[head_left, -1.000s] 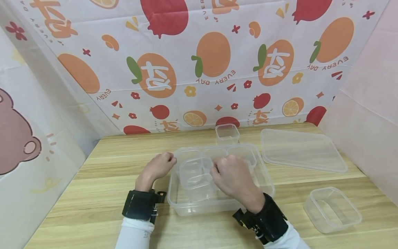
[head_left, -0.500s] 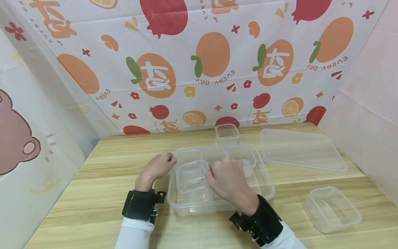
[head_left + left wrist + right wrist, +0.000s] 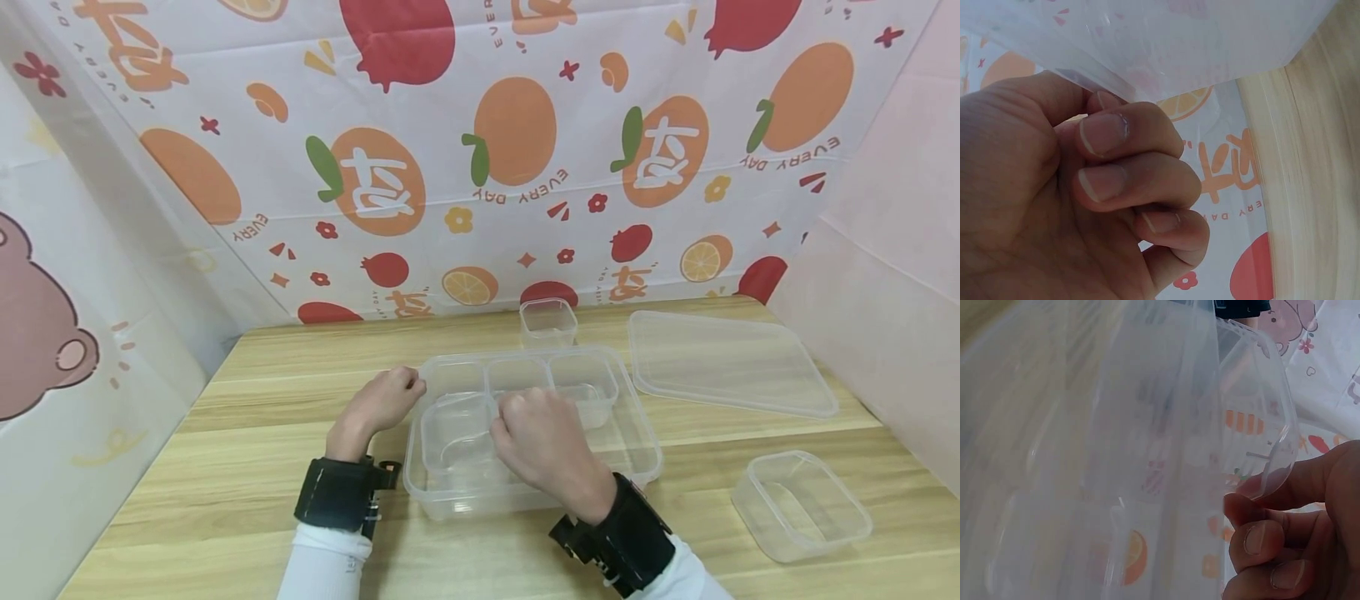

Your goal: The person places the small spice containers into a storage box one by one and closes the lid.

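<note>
A large clear plastic box (image 3: 498, 505) stands mid-table with three small clear containers (image 3: 588, 379) in a row along its far side. My left hand (image 3: 378, 408) pinches the big box's left rim between thumb and index finger, the other fingers curled, as the left wrist view shows at the box wall (image 3: 1197, 44). With thumb and fingers my right hand (image 3: 543, 442) pinches the rim of another small clear container (image 3: 456, 433), inside the box's front left part. In the right wrist view that container's rim (image 3: 1288, 419) runs into my fingers. The right hand hides its right side.
A flat clear lid (image 3: 731, 362) lies at the back right of the wooden table (image 3: 247, 458). One loose container (image 3: 802, 508) stands at the right, and a small one (image 3: 549, 323) behind the box. Printed cloth (image 3: 420, 100) hangs at the back.
My right hand has moved toward me and slightly left, bringing the small container lower into the box and more level. The left hand stays at the rim.
</note>
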### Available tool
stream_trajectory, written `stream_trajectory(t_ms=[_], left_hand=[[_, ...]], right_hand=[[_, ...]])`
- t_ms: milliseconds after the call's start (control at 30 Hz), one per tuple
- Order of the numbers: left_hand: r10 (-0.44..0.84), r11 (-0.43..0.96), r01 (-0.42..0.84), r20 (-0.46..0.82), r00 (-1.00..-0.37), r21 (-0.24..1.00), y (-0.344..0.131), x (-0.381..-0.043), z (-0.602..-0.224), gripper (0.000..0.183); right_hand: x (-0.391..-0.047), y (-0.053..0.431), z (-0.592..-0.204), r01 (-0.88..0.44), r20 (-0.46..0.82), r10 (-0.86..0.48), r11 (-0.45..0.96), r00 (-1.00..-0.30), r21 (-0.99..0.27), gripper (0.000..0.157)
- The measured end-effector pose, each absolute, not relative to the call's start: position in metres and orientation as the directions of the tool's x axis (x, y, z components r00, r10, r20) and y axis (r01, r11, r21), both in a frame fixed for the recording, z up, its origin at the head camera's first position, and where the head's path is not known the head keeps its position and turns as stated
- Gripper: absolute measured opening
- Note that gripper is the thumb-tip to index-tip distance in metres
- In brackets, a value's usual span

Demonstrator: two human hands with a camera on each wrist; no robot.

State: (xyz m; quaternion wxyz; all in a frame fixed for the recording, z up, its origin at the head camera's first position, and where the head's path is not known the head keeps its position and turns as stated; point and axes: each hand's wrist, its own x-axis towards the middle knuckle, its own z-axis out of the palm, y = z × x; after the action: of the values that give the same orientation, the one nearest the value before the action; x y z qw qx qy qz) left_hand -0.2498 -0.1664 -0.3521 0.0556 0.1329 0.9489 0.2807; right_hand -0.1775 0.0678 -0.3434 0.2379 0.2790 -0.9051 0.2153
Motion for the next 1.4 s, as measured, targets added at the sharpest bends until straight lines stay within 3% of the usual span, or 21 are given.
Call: stream_trajectory(t_ms=[667,1400], left_hand=[[0.285,0.811,0.222,-0.035,-0.958,0.541,-0.166,-0.249,-0.352,0.033],[0.286,0.811,0.219,-0.040,-0.957,0.543,-0.166,-0.250,-0.351,0.033]], right_hand=[[-0.173,0.061,-0.352,-0.612,0.452,-0.473,0.756,-0.756,-0.234,0.043],[-0.172,0.057,-0.362,-0.653,0.404,-0.560,0.745,-0.723,-0.136,0.047]])
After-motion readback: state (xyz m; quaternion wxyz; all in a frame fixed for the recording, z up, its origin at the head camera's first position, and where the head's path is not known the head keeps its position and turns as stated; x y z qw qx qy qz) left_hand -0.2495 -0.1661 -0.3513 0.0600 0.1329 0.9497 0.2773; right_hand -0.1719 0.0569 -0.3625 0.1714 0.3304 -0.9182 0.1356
